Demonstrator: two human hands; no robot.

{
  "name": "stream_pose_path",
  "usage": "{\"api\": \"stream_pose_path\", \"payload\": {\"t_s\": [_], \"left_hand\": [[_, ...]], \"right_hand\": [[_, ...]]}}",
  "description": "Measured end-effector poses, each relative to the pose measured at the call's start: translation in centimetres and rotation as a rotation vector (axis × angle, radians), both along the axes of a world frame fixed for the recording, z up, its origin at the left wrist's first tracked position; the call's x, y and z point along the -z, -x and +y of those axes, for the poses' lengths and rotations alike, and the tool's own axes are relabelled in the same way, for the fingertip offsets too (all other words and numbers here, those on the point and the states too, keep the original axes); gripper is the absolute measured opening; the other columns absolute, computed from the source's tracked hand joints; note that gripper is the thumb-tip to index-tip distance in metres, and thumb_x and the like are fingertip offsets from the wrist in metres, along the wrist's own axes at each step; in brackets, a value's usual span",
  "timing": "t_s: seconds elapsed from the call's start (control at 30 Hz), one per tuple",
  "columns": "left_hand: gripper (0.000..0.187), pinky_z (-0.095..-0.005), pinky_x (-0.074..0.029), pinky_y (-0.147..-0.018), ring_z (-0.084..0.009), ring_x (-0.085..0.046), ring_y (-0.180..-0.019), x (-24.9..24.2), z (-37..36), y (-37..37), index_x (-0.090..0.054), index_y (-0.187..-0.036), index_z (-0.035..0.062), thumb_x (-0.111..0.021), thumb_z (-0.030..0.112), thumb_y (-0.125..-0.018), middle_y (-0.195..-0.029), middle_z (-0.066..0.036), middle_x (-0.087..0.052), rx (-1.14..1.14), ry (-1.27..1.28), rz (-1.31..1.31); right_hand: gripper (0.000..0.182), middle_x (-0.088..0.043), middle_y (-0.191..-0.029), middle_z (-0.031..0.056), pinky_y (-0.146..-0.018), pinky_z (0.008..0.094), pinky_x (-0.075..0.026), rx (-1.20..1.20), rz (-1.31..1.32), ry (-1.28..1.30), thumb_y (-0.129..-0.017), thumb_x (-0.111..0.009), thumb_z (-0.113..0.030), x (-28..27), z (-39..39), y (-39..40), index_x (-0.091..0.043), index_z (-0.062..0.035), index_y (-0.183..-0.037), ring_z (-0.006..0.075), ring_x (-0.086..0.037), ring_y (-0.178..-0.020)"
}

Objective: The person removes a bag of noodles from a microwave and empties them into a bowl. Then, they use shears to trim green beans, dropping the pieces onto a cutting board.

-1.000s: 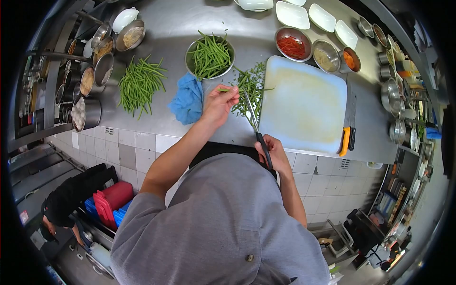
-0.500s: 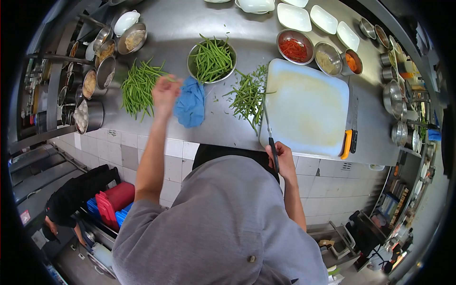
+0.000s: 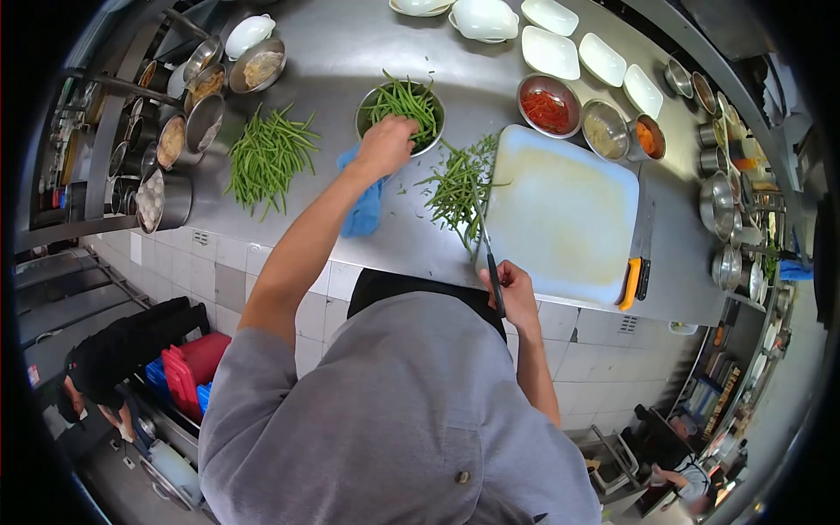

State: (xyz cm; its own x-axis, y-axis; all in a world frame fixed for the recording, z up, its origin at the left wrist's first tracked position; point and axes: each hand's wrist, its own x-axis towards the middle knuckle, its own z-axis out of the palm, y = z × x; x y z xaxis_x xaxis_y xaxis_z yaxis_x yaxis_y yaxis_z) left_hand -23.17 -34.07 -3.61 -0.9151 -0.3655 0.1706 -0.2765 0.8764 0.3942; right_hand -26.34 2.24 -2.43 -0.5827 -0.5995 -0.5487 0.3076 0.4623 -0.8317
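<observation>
A metal bowl (image 3: 361,119) of whole green beans (image 3: 411,98) stands near the middle of the steel table. My left hand (image 3: 388,144) is at its left edge, the curled fingers closed on beans and partly hidden among them. Under my left wrist lies a crumpled blue cloth (image 3: 363,210). My right hand (image 3: 511,296) grips the black handle of a knife (image 3: 487,236) at the table's front edge. Its thin blade points away from me, over a heap of cut green pieces (image 3: 455,188) beside the white cutting board (image 3: 564,214). Another pile of long beans (image 3: 271,157) lies to the left.
A yellow-handled knife (image 3: 630,283) and a black-handled one lie right of the board. Bowls of red strips (image 3: 547,107), pale shreds (image 3: 604,129) and orange pieces stand behind it. White dishes (image 3: 551,52) line the back. Pots (image 3: 166,197) stand left. A co-worker (image 3: 114,363) bends at lower left.
My left hand has moved right, from beside the loose bean pile and blue cloth to the bowl, and into its beans. My right hand still holds the knife in nearly the same place.
</observation>
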Motion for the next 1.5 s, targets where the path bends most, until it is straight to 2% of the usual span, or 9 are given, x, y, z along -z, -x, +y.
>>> {"api": "stream_pose_path", "payload": {"t_s": [0.1,0.2,0.23,0.43,0.53,0.87,1.07,1.27,1.5], "left_hand": [[0.016,-0.0471,-0.052,-0.082,-0.0371,-0.065,-0.092,0.7,-0.9,1.1,-0.068,-0.097,0.0014,-0.065,0.003,-0.081,-0.096,-0.017,-0.068,-0.032,0.017,-0.167],[0.016,-0.0471,-0.051,-0.080,-0.0380,-0.065,-0.091,-1.0,-0.9,0.2,-0.067,-0.095,0.0010,-0.065,0.001,-0.079,-0.094,-0.017,-0.069,-0.069,-0.099,-0.026],[0.016,-0.0397,-0.053,-0.075,-0.0306,-0.066,-0.082,-1.9,-0.8,-0.3,-0.068,-0.097,-0.0003,-0.067,0.001,-0.081,-0.090,-0.015,-0.069,-0.035,-0.086,0.032],[0.010,-0.0220,-0.047,-0.067,-0.0045,-0.056,-0.073,-4.2,3.3,-2.4,-0.070,-0.099,-0.0005,-0.071,0.003,-0.090,-0.084,0.000,-0.067,-0.115,-0.818,-0.016],[0.009,-0.0209,-0.047,-0.066,-0.0029,-0.055,-0.073,-2.6,5.5,-3.2,-0.070,-0.101,0.0016,-0.068,0.002,-0.092,-0.084,0.003,-0.065,-0.046,-0.938,-0.020],[0.011,-0.0211,-0.045,-0.062,-0.0028,-0.053,-0.070,-1.4,7.9,-4.5,-0.068,-0.105,0.0009,-0.065,0.005,-0.094,-0.081,0.003,-0.062,-0.059,-0.886,-0.150],[0.017,-0.0242,-0.054,-0.077,-0.0111,-0.066,-0.087,-0.1,8.8,-4.7,-0.063,-0.113,0.0021,-0.063,0.009,-0.097,-0.100,-0.005,-0.068,-0.247,-1.790,0.318],[0.012,-0.0240,-0.056,-0.079,-0.0132,-0.068,-0.090,1.6,9.6,-4.4,-0.065,-0.107,0.0043,-0.064,0.012,-0.097,-0.101,-0.009,-0.070,-0.439,-1.920,0.585],[0.011,-0.0245,-0.055,-0.076,-0.0127,-0.066,-0.085,1.6,10.8,-3.8,-0.064,-0.103,0.0044,-0.067,0.012,-0.096,-0.099,-0.010,-0.070,-0.462,-1.908,0.486]], "right_hand": [[0.048,-0.048,-0.058,-0.0033,-0.044,0.0229,-0.040,0.000,0.030,-0.044,-0.086,-0.080,-0.036,-0.1,0.4,-0.2,-0.045,-0.0092,-0.068,0.0048,-0.048,-0.047],[0.047,-0.047,-0.058,-0.0040,-0.044,0.0225,-0.039,0.009,0.042,-0.030,-0.087,-0.079,-0.035,0.1,1.3,-0.8,-0.045,-0.0096,-0.069,0.0042,-0.047,-0.048],[0.046,-0.046,-0.058,-0.0042,-0.044,0.0222,-0.039,0.005,0.030,-0.012,-0.087,-0.079,-0.035,0.2,1.8,-1.0,-0.045,-0.0098,-0.070,0.0040,-0.047,-0.049],[0.042,-0.046,-0.059,-0.0052,-0.047,0.0208,-0.037,-0.010,-0.150,0.069,-0.090,-0.075,-0.036,-0.8,1.9,-1.7,-0.046,-0.0098,-0.075,0.0036,-0.045,-0.051],[0.041,-0.047,-0.060,-0.0051,-0.048,0.0209,-0.038,-0.040,-0.165,0.091,-0.091,-0.075,-0.036,-1.0,1.2,-1.2,-0.047,-0.0094,-0.076,0.0040,-0.045,-0.051],[0.046,-0.045,-0.055,-0.0051,-0.042,0.0217,-0.038,-0.080,-0.109,-0.017,-0.090,-0.076,-0.038,-0.7,0.8,-0.1,-0.046,-0.0101,-0.069,0.0039,-0.046,-0.046],[0.043,-0.046,-0.057,-0.0046,-0.043,0.0210,-0.038,-0.075,-0.154,0.007,-0.091,-0.074,-0.037,-0.1,1.6,-0.3,-0.047,-0.0103,-0.071,0.0038,-0.047,-0.047],[0.041,-0.047,-0.059,-0.0049,-0.046,0.0210,-0.036,-0.130,-0.214,0.103,-0.093,-0.072,-0.038,-1.2,1.2,-0.3,-0.048,-0.0096,-0.077,0.0040,-0.046,-0.050],[0.041,-0.047,-0.059,-0.0047,-0.045,0.0213,-0.036,-0.140,-0.221,0.138,-0.092,-0.072,-0.039,-1.1,0.4,-0.6,-0.048,-0.0090,-0.078,0.0041,-0.046,-0.049]]}}
